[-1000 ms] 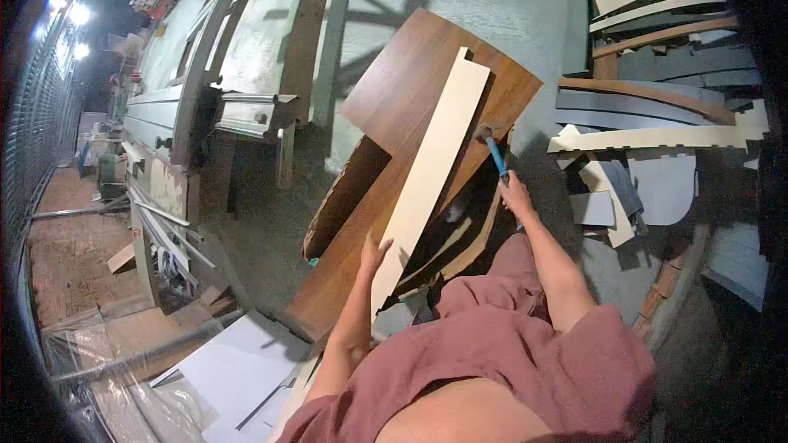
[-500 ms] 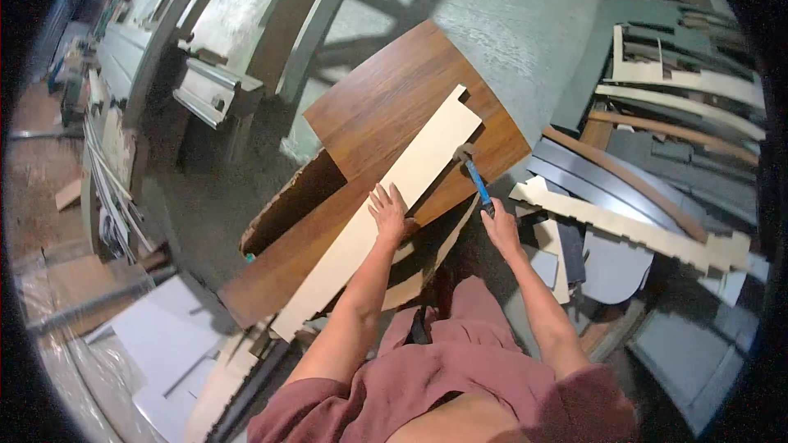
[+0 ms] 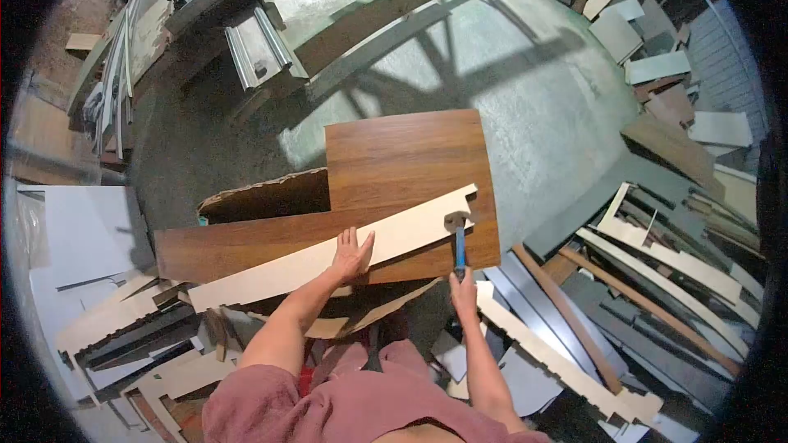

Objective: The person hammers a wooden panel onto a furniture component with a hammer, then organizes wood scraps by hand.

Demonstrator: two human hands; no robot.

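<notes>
A long cream strip of board (image 3: pixel 287 269) with a notched right end lies slanting across an L-shaped wood-grain panel (image 3: pixel 410 152). My left hand (image 3: pixel 353 258) rests on the strip near its middle, fingers stretched out and spread. In my right hand (image 3: pixel 463 285) is a hammer (image 3: pixel 460 244), gripped by its blue handle. The hammer's head overlaps the notched end of the strip in this view. Under the panel, a torn sheet of brown cardboard (image 3: pixel 382 312) shows along the near edge.
Cream, brown and grey offcuts (image 3: pixel 607 365) lie piled at the right. White panels (image 3: pixel 90 234) and notched strips are stacked at the left. A metal-edged rail (image 3: pixel 261 49) stands beyond the panel on the concrete floor (image 3: pixel 542 115), with more board scraps at the far right.
My view has turned, so the panel and strip lie more level and lower. The hammer's head has moved from beside the strip's edge onto its notched end. My left hand remains on the strip.
</notes>
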